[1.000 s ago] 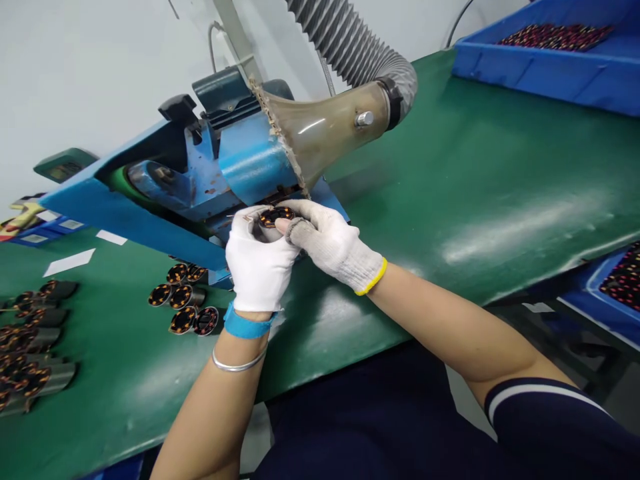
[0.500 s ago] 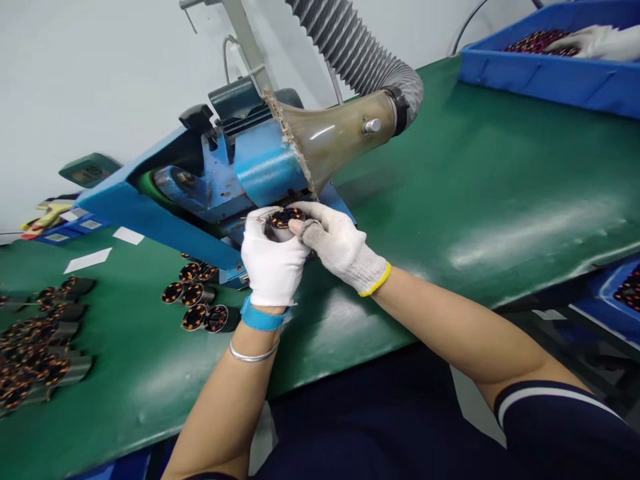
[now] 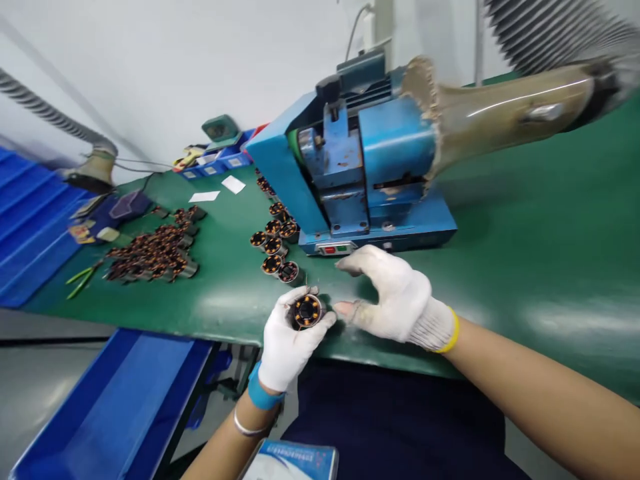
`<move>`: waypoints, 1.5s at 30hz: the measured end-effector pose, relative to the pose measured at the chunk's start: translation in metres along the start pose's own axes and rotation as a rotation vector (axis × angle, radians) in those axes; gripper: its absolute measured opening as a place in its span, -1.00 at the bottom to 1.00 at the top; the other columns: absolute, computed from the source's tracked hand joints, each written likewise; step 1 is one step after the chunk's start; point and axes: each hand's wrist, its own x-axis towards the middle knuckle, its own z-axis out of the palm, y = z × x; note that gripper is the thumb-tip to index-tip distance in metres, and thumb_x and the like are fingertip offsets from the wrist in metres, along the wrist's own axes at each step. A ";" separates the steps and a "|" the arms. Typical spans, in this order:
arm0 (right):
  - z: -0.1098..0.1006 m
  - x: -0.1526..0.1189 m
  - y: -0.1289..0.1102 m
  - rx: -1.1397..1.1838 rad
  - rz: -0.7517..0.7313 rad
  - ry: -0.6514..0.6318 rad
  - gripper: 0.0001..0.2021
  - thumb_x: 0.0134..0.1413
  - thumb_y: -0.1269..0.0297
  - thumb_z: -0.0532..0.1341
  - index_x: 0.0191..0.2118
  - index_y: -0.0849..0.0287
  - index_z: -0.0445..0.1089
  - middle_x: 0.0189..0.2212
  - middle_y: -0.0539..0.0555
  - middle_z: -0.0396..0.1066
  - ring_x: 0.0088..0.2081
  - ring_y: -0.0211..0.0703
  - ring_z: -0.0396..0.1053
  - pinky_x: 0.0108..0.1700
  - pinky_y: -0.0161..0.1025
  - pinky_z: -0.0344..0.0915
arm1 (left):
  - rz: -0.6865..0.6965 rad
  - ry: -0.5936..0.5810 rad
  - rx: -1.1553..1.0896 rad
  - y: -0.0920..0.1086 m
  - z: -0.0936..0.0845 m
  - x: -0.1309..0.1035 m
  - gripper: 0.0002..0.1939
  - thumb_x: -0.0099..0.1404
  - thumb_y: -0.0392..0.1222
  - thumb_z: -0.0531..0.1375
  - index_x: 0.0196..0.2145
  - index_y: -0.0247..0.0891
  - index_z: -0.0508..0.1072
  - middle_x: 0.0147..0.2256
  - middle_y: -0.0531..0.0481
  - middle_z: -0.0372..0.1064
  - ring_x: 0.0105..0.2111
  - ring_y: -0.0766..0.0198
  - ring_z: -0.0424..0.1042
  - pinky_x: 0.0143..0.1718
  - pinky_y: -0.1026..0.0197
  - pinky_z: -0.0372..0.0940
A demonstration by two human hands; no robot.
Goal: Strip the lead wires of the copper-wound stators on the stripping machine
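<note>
L hand (image 3: 285, 347) fingers pinch wound coil (image 3: 307, 311), now clear of blue machine (image 3: 350, 173) & low over bench (image 3: 525, 267) edge | R hand (image 3: 395, 297) has let go, fingers spread just beside coil | machine pass looks done | more coils (image 3: 275, 247) near, big pile (image 3: 150, 257) left, grey wall.

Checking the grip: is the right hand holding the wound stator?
No, the left hand holds the stator; the right hand is open beside it.

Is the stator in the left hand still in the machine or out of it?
Out. The left hand grips the stator above the table's near edge, apart from the blue machine. The right hand is open beside it.
</note>
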 end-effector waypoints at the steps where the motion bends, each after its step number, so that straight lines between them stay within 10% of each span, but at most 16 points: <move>1: -0.001 0.000 0.000 -0.003 0.008 0.009 -0.53 -0.04 0.04 0.32 -0.09 0.31 0.42 -0.21 0.23 0.48 -0.22 0.00 0.48 -0.19 -0.10 0.44 | -0.043 0.023 0.105 -0.008 -0.015 -0.001 -0.42 -0.02 0.02 0.40 -0.07 -0.22 0.38 -0.09 -0.17 0.51 -0.09 0.04 0.54 0.04 -0.05 0.41; 7: -0.006 0.002 -0.003 -0.047 0.051 0.007 -0.63 0.05 0.07 0.27 -0.09 0.21 0.39 -0.26 0.16 0.47 -0.27 -0.02 0.48 -0.21 -0.10 0.45 | -0.368 0.457 0.557 -0.048 -0.110 0.035 0.05 -0.22 0.16 0.46 0.16 -0.32 0.24 0.14 -0.42 0.30 0.19 -0.30 0.27 0.22 -0.33 0.13; 10: -0.004 0.001 -0.002 -0.052 0.036 0.014 -0.64 0.07 0.07 0.25 -0.09 0.19 0.39 -0.27 0.16 0.46 -0.28 0.00 0.48 -0.23 -0.09 0.45 | -0.189 0.678 0.573 -0.050 -0.122 0.049 0.02 -0.14 0.12 0.44 0.21 -0.28 0.19 0.24 -0.36 0.17 0.28 -0.23 0.13 0.31 -0.27 0.01; 15: 0.002 -0.002 0.003 -0.080 0.027 -0.006 -0.70 0.11 0.10 0.23 -0.10 0.16 0.39 -0.27 0.16 0.46 -0.27 -0.01 0.47 -0.24 -0.10 0.43 | -0.165 0.106 0.527 -0.037 -0.085 0.071 -0.23 -0.02 0.11 0.38 0.12 -0.22 0.35 0.11 -0.25 0.37 0.13 -0.12 0.36 0.22 -0.15 0.20; 18: 0.004 -0.004 0.005 -0.076 0.034 -0.058 -0.71 0.11 0.11 0.23 -0.11 0.16 0.40 -0.24 0.15 0.47 -0.25 -0.02 0.47 -0.23 -0.10 0.41 | -0.144 -0.033 0.471 -0.035 -0.071 0.093 -0.29 -0.04 0.02 0.38 0.07 -0.22 0.40 0.07 -0.20 0.42 0.12 -0.08 0.38 0.20 -0.10 0.22; 24: 0.008 -0.003 0.003 -0.119 0.046 -0.172 -0.70 0.12 0.14 0.19 -0.10 0.19 0.44 -0.24 0.15 0.50 -0.24 -0.01 0.48 -0.21 -0.09 0.41 | -0.068 -0.034 0.345 -0.038 -0.064 0.099 -0.44 -0.05 -0.07 0.36 -0.06 -0.25 0.42 -0.07 -0.12 0.51 -0.04 0.06 0.50 0.10 0.00 0.33; 31: 0.015 -0.006 -0.007 0.020 0.186 -0.198 -0.49 0.01 0.06 0.30 0.06 0.19 0.35 -0.04 0.21 0.44 -0.12 0.06 0.47 -0.12 -0.02 0.44 | 0.187 0.413 0.058 0.012 -0.025 0.054 -0.43 -0.13 -0.19 0.44 -0.16 -0.27 0.35 -0.15 -0.14 0.51 -0.15 0.14 0.55 -0.02 0.07 0.43; 37: 0.013 0.004 -0.003 0.297 0.310 0.218 -0.42 -0.16 0.10 0.39 0.02 0.19 0.36 -0.06 0.20 0.44 -0.07 0.01 0.45 -0.01 -0.04 0.43 | 0.151 0.026 -0.073 0.064 0.042 0.062 -0.40 -0.19 -0.10 0.47 -0.15 -0.25 0.46 -0.22 -0.05 0.55 -0.24 0.13 0.56 -0.15 0.11 0.48; 45: -0.025 0.033 0.023 0.441 0.472 0.385 -0.49 -0.17 0.14 0.35 -0.04 0.25 0.42 -0.15 0.15 0.52 -0.13 -0.03 0.48 -0.03 -0.09 0.44 | 0.302 0.049 0.092 0.099 0.090 0.104 -0.56 -0.21 -0.06 0.43 -0.34 -0.26 0.47 -0.39 0.03 0.53 -0.36 0.19 0.50 -0.25 0.19 0.41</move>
